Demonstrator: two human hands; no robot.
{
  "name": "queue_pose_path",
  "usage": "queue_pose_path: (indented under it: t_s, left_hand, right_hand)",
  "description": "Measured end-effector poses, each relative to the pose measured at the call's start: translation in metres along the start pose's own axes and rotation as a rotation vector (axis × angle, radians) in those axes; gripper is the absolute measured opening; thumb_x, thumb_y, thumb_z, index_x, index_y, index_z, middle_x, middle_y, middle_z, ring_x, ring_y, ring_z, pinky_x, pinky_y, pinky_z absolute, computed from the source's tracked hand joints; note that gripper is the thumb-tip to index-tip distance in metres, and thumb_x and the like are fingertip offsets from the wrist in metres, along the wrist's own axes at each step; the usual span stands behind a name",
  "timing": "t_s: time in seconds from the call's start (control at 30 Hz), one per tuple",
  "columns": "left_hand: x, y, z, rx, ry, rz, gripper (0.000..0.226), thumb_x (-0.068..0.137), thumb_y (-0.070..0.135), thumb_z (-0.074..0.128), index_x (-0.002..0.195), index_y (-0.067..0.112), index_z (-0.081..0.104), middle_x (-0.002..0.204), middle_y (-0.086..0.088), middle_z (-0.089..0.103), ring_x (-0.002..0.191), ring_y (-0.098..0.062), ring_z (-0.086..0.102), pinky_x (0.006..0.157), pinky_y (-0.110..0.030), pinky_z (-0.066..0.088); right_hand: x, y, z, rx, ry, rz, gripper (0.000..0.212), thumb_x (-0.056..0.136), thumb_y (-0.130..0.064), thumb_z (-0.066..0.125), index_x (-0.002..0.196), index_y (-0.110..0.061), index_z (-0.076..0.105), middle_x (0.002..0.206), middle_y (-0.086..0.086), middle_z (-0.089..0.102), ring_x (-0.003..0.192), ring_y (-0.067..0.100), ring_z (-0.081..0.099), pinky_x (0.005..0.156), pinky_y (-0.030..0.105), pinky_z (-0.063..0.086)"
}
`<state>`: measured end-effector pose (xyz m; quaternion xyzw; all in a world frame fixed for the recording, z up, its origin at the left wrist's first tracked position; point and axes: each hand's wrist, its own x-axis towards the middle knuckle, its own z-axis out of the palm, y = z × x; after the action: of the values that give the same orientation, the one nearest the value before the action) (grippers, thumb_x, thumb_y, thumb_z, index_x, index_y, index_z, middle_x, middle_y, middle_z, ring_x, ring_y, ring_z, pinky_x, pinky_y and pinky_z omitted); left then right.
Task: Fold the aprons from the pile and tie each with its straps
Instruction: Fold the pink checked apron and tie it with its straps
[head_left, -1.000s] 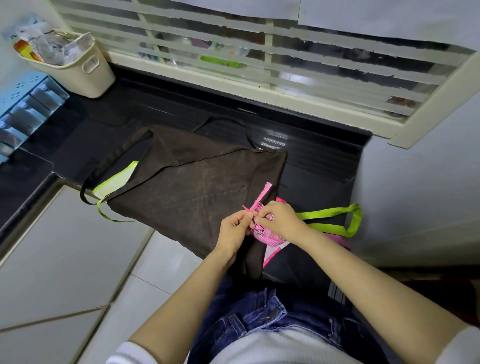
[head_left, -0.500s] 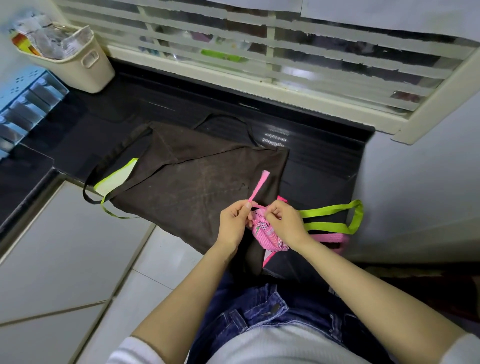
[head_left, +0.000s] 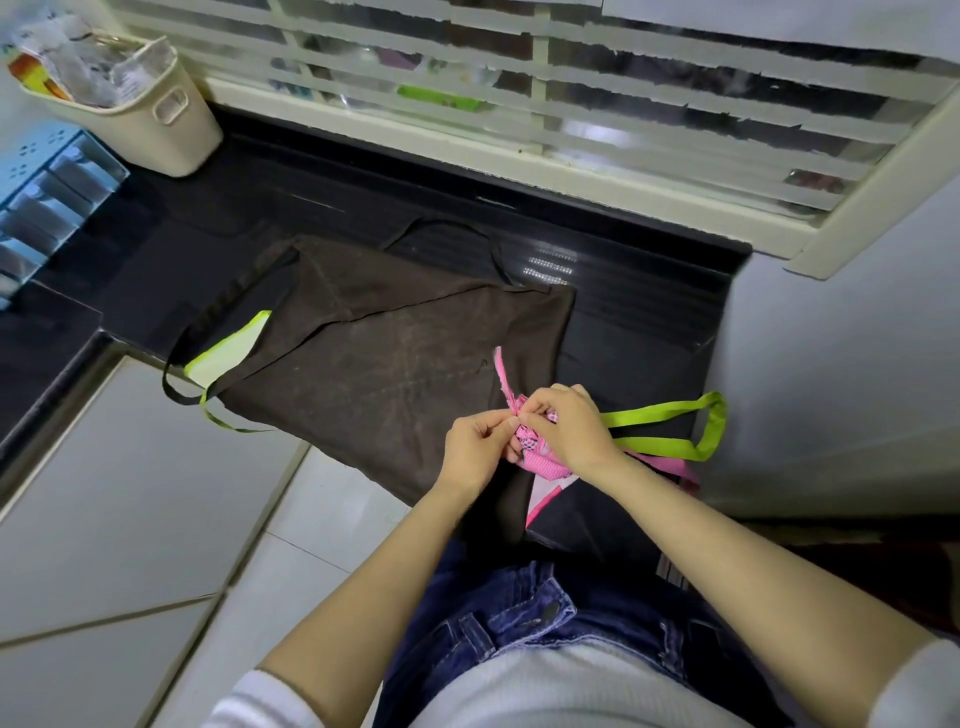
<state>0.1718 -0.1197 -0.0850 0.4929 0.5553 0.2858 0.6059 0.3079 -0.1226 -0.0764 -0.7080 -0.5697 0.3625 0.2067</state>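
The black counter (head_left: 171, 270) runs under the slatted window, and most of it is taken up by a brown apron (head_left: 374, 364) spread flat, its dark straps looping off the back and left edges. A lime-edged apron (head_left: 228, 351) pokes out from under its left side. A cream plastic basket (head_left: 166, 124) stuffed with papers sits in the far left corner.

At the brown apron's near right corner, over the front edge of the counter, both hands meet on a small folded pink apron (head_left: 543, 462). The right hand (head_left: 566, 428) is curled over the top of the bundle, fingertips pinching at the knot. The left hand (head_left: 475, 447) has its fingers tucked in, thumb and forefinger pinching the pink strap (head_left: 501, 371), whose free end sticks up across the brown cloth. A lime green strap (head_left: 680, 447) loops out just to the right of the bundle.
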Motion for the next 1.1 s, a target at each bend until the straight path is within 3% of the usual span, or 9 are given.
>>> queue_pose_path:
  t_s: [0.17,0.33,0.47,0.57,0.63,0.73,0.93,1.1]
  left_hand:
    - [-0.004,0.005,0.003,-0.143,0.01,-0.066,0.02,0.095,-0.001,0.049,0.086,0.003,0.067,0.057,-0.006,0.056,0.046,-0.007,0.053,0.054,-0.019,0.05]
    - [-0.004,0.01,0.005,-0.236,0.12,-0.178,0.023,0.094,0.002,0.052,0.075,0.003,0.064,0.053,-0.004,0.059,0.044,-0.01,0.053,0.05,-0.022,0.05]
    - [-0.005,0.013,0.008,-0.251,0.174,-0.2,0.025,0.094,0.004,0.053,0.072,0.003,0.065,0.054,-0.006,0.059,0.045,-0.01,0.054,0.049,-0.022,0.05]
    - [-0.006,0.02,0.01,-0.287,0.26,-0.224,0.025,0.093,0.007,0.056,0.075,0.009,0.071,0.055,-0.003,0.062,0.045,-0.01,0.055,0.047,-0.022,0.051]
    - [-0.007,0.025,0.012,-0.332,0.324,-0.255,0.022,0.093,0.009,0.058,0.075,0.01,0.071,0.056,-0.003,0.061,0.044,-0.008,0.055,0.043,-0.019,0.048]
    - [-0.004,0.034,0.013,-0.475,0.387,-0.305,0.02,0.091,0.009,0.06,0.075,0.009,0.07,0.064,-0.008,0.062,0.051,-0.015,0.059,0.047,-0.021,0.051]
    - [-0.003,0.04,0.015,-0.654,0.486,-0.417,0.011,0.09,0.005,0.06,0.084,0.005,0.069,0.059,-0.003,0.067,0.048,-0.013,0.062,0.044,-0.019,0.05]
    - [-0.003,0.039,0.015,-0.656,0.506,-0.412,0.012,0.09,0.003,0.058,0.086,0.003,0.069,0.059,0.0,0.067,0.045,-0.006,0.061,0.049,-0.017,0.053]
  right_hand:
    - [0.004,-0.004,-0.006,-0.086,-0.048,-0.055,0.013,0.088,-0.021,0.062,0.091,-0.014,0.073,0.089,0.001,0.056,0.09,0.016,0.04,0.084,0.033,0.04]
    - [0.002,-0.004,-0.003,-0.083,-0.074,-0.035,0.013,0.089,-0.023,0.063,0.091,-0.016,0.073,0.09,0.0,0.056,0.094,0.018,0.045,0.081,0.03,0.04]
    - [-0.012,-0.006,0.002,-0.172,0.148,-0.18,0.009,0.087,-0.022,0.062,0.084,-0.014,0.066,0.087,0.003,0.06,0.09,0.023,0.048,0.079,0.033,0.043]
    - [-0.028,-0.011,0.004,-0.203,0.194,-0.307,0.011,0.083,-0.023,0.059,0.08,-0.014,0.064,0.081,0.003,0.06,0.082,0.027,0.055,0.077,0.037,0.048]
    - [-0.033,-0.012,0.005,-0.208,0.142,-0.313,0.011,0.083,-0.015,0.062,0.093,-0.012,0.065,0.098,0.007,0.062,0.097,0.029,0.058,0.084,0.035,0.047]
    - [-0.033,-0.01,0.005,-0.18,0.023,-0.271,0.029,0.086,-0.009,0.057,0.115,-0.012,0.057,0.123,0.005,0.05,0.114,0.021,0.05,0.088,0.028,0.041]
    - [-0.019,-0.015,0.004,-0.22,-0.012,-0.262,0.018,0.09,-0.015,0.058,0.107,-0.011,0.061,0.117,0.003,0.05,0.105,0.02,0.051,0.079,0.023,0.036]
    - [-0.012,-0.012,0.003,-0.198,-0.035,-0.259,0.016,0.091,-0.013,0.057,0.102,-0.01,0.067,0.111,0.003,0.056,0.1,0.021,0.055,0.081,0.031,0.043]
